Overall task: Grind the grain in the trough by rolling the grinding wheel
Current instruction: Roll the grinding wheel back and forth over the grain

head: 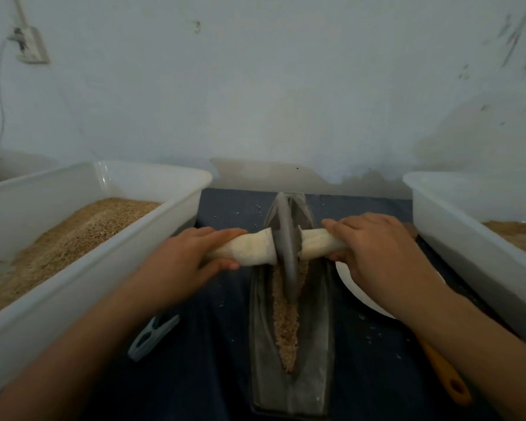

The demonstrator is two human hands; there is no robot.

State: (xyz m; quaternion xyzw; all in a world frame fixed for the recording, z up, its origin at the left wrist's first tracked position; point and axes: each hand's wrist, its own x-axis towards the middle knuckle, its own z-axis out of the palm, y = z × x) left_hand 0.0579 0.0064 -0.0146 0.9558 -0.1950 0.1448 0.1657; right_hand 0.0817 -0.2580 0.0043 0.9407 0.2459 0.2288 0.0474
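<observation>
The plate (351, 287) lies mostly hidden under the right forearm; the orange handle (445, 372) beside it shows only in part. Both tubs, left (82, 268) and right (468, 238), are cut off at the frame edges. The wheel's (287, 247) lower rim sits in the trough (316, 360), among the grain (286, 326). The left hand (192, 253) grips the left wrapped axle end (249, 249), fingers over, thumb under. The right hand (374, 244) grips the right end (316, 244) likewise. A grey tool (152, 334) lies on the dark surface (213, 344).
</observation>
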